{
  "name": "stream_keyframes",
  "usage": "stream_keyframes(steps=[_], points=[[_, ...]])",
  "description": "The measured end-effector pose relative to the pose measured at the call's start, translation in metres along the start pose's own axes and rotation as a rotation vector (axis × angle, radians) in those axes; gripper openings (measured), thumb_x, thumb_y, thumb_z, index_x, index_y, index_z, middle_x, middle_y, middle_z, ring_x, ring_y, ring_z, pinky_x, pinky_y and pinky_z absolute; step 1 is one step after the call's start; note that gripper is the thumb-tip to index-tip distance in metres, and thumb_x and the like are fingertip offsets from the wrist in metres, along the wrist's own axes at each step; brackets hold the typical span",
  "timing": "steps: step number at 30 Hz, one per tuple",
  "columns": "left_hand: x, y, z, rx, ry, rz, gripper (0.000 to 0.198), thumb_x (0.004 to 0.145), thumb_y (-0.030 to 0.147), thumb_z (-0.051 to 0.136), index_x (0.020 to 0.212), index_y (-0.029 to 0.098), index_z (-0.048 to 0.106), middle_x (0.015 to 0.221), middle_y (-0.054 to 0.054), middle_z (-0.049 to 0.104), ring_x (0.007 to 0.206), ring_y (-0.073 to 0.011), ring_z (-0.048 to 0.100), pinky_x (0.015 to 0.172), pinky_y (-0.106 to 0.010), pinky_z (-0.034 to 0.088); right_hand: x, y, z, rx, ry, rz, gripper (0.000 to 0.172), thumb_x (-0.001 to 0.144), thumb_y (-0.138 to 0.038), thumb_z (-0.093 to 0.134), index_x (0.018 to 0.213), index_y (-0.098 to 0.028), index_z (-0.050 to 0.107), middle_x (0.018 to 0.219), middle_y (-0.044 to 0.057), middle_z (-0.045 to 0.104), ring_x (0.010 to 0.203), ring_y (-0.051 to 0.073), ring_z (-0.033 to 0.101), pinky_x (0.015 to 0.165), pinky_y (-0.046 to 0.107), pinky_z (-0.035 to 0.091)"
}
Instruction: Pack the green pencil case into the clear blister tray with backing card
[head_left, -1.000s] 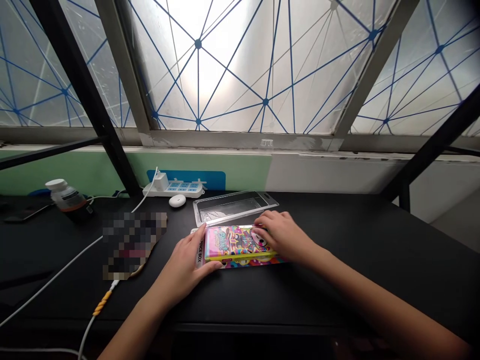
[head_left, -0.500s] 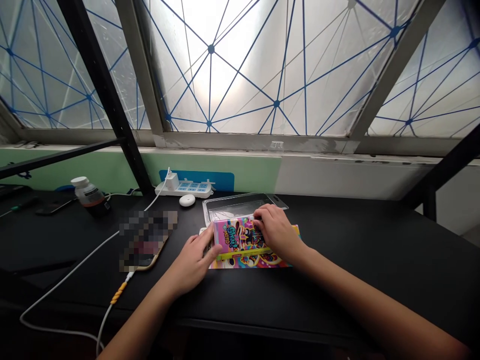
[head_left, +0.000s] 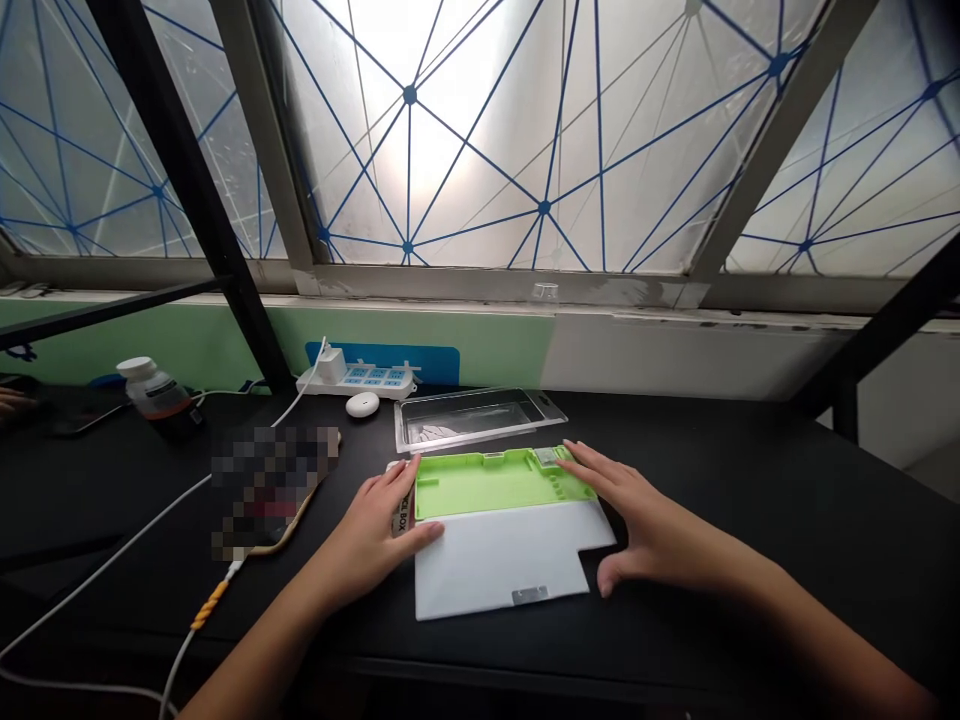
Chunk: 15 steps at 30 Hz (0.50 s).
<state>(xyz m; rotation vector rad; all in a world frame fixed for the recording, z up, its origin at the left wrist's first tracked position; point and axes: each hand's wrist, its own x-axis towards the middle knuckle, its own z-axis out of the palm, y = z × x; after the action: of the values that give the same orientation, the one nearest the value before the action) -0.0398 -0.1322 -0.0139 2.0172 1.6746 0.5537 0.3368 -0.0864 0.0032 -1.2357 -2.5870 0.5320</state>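
Printed pink card gone from view since the earlier frame; in its place a green plastic tray [head_left: 480, 485] joined along its near edge to a white plastic panel [head_left: 491, 560], both lying open and flat. Risks: both look thin and light, so a push from either side could skid them across the smooth desk, and pressing at the join could crease it. Clear blister tray [head_left: 480, 420] sits just behind, close enough to get knocked if the green edge lifts.

Room: frosted windows [head_left: 409, 130] crossed by blue lines, black steel frame [head_left: 187, 190], green wall [head_left: 225, 350] below. Black desk [head_left: 750, 470] carries a white power strip [head_left: 356, 380], white cable [head_left: 112, 530] with yellow twisted sleeve [head_left: 210, 605], white-capped bottle [head_left: 159, 395], round white object [head_left: 362, 404].

My left hand [head_left: 367, 530] open, fingers loosely spread against the panel's left edge, no grip. My right hand [head_left: 660, 535] open wide, fingertips on the tray's right end, holding nothing. Blurred patch [head_left: 274, 490] near my left hand: cannot tell what it is.
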Motion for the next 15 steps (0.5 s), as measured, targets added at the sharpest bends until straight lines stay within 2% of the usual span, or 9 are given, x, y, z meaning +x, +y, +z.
stream_keyframes(steps=[2, 4, 6, 9, 11, 13, 15], points=[[0.001, -0.003, 0.002, 0.008, 0.004, 0.022, 0.081, 0.092, 0.064, 0.049, 0.157, 0.025, 0.023, 0.16, -0.012, 0.029, 0.148, -0.0366, 0.024, 0.115, -0.057, 0.027, 0.002, 0.014, 0.002, 0.038, -0.056, 0.083, 0.131, 0.055, -0.068, 0.083, 0.159, -0.033, 0.011, 0.165, 0.011, 0.019, 0.148, 0.045, 0.017, 0.116, 0.061, 0.026], [0.002, -0.005, 0.003, -0.006, 0.019, 0.057, 0.071, 0.098, 0.06, 0.039, 0.157, 0.024, 0.025, 0.16, -0.01, 0.031, 0.149, -0.0331, 0.024, 0.117, -0.055, 0.025, 0.005, 0.017, 0.003, 0.074, -0.061, 0.133, 0.127, 0.059, -0.066, 0.082, 0.159, -0.03, 0.012, 0.163, 0.011, 0.027, 0.147, 0.044, 0.022, 0.115, 0.06, 0.029], [0.002, -0.007, 0.002, -0.041, 0.046, 0.087, 0.063, 0.102, 0.057, 0.029, 0.155, 0.024, 0.03, 0.158, -0.008, 0.037, 0.148, -0.0301, 0.027, 0.117, -0.053, 0.026, 0.009, 0.016, 0.003, 0.11, 0.016, 0.153, 0.108, 0.066, -0.062, 0.079, 0.156, -0.03, 0.028, 0.156, 0.01, 0.041, 0.143, 0.042, 0.032, 0.113, 0.058, 0.034], [-0.001, -0.008, -0.002, -0.121, 0.09, 0.095, 0.062, 0.103, 0.057, 0.016, 0.15, 0.028, 0.043, 0.152, -0.006, 0.048, 0.145, -0.028, 0.035, 0.116, -0.049, 0.031, 0.014, 0.014, 0.002, 0.21, 0.159, 0.17, 0.066, 0.08, -0.058, 0.068, 0.138, -0.028, 0.058, 0.138, 0.009, 0.062, 0.128, 0.038, 0.054, 0.105, 0.051, 0.045], [-0.002, -0.006, -0.003, -0.176, 0.089, 0.101, 0.066, 0.101, 0.06, 0.009, 0.148, 0.03, 0.046, 0.149, -0.004, 0.051, 0.143, -0.0272, 0.039, 0.116, -0.047, 0.033, 0.016, 0.015, 0.003, 0.287, 0.204, 0.196, 0.054, 0.088, -0.058, 0.059, 0.131, -0.026, 0.063, 0.127, 0.01, 0.069, 0.117, 0.034, 0.062, 0.1, 0.048, 0.049], [-0.002, -0.006, -0.002, -0.208, 0.084, 0.097, 0.066, 0.1, 0.063, 0.014, 0.152, 0.03, 0.039, 0.149, -0.005, 0.051, 0.141, -0.0276, 0.042, 0.115, -0.046, 0.034, 0.016, 0.016, 0.005, 0.296, 0.211, 0.188, 0.057, 0.09, -0.058, 0.055, 0.137, -0.025, 0.057, 0.128, 0.01, 0.068, 0.117, 0.032, 0.062, 0.102, 0.048, 0.048], [0.0, -0.005, 0.001, -0.213, 0.094, 0.075, 0.072, 0.098, 0.065, 0.032, 0.158, 0.026, 0.023, 0.149, -0.01, 0.05, 0.137, -0.0295, 0.047, 0.112, -0.046, 0.037, 0.016, 0.014, 0.009, 0.234, 0.184, 0.14, 0.067, 0.087, -0.059, 0.06, 0.144, -0.027, 0.049, 0.138, 0.011, 0.06, 0.126, 0.033, 0.055, 0.107, 0.05, 0.042]])
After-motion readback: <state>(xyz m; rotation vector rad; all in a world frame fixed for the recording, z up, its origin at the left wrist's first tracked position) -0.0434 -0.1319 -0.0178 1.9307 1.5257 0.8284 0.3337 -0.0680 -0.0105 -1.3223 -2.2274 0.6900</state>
